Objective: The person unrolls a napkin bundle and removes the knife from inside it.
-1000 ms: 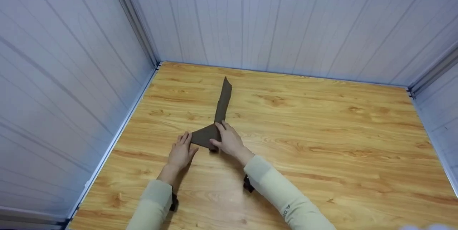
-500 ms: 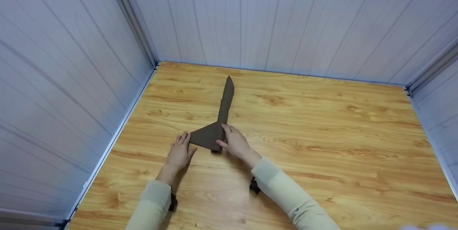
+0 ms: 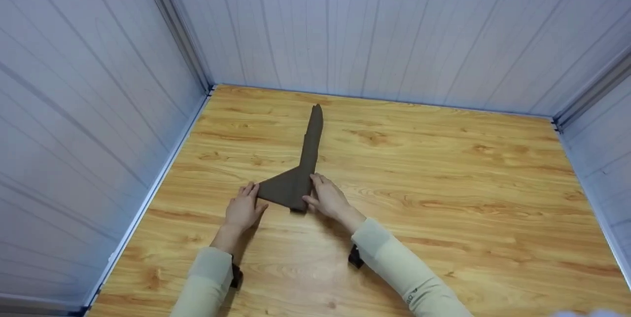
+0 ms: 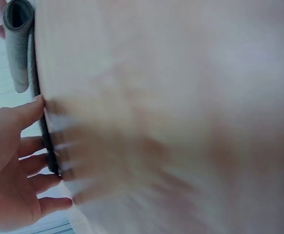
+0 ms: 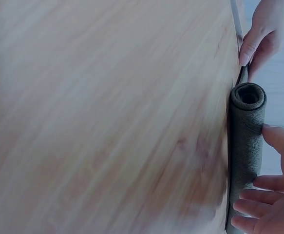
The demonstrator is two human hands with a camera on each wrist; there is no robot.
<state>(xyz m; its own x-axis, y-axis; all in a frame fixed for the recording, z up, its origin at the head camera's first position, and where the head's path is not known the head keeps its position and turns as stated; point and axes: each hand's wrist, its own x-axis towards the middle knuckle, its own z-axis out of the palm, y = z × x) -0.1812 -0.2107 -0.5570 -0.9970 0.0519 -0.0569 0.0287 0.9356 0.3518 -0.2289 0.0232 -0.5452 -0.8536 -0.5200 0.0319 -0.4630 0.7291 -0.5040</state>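
A dark grey-brown cloth (image 3: pixel 308 159) lies on the wooden tabletop, part of it a long narrow roll and part a flat triangular flap (image 3: pixel 281 189) pointing left. My left hand (image 3: pixel 241 211) rests its fingertips on the flap's left tip, fingers fairly straight. Against the right side of the roll's near end, my right hand (image 3: pixel 331 199) touches with thumb and fingertips. The right wrist view shows the roll (image 5: pixel 247 141) end-on with a hollow core, my right fingers (image 5: pixel 258 196) spread along its side. In the left wrist view, fingers press down the cloth's edge (image 4: pixel 47 141).
The wood-grain tabletop (image 3: pixel 443 184) stretches out around the cloth. Pale panelled walls (image 3: pixel 369 31) close it off at the back, left and right. A black device (image 3: pixel 355 256) is strapped under the right wrist, another (image 3: pixel 236 276) at the left.
My right hand and the roll have shifted a little to the right, and more of the flat flap shows. The left hand stays at the flap's tip. The head view has turned slightly.
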